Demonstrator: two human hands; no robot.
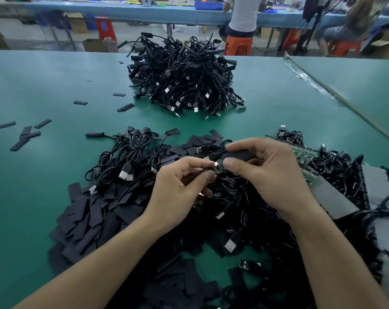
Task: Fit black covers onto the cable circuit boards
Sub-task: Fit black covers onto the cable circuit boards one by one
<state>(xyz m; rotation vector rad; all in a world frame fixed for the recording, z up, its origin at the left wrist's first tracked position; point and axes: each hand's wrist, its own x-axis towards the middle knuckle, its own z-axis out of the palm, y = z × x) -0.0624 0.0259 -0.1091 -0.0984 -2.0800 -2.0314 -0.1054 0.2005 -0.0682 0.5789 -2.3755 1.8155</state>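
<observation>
Pinching cable (201, 170) in left hand (180, 186), cover (238, 155) in right hand (271, 172), I judged halfway: finished pile (182, 74) twelve o'clock, bare boards (305, 159) three.

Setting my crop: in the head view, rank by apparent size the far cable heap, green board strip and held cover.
1. Cable heap, largest.
2. Board strip, partly behind the right hand.
3. Cover pinched in that hand, smallest, though fingers hide part.

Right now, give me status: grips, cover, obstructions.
Left grip pinches the cable behind its circuit board. Right grip holds black cover at board's tip, not yet seated. Nothing between them.
</observation>
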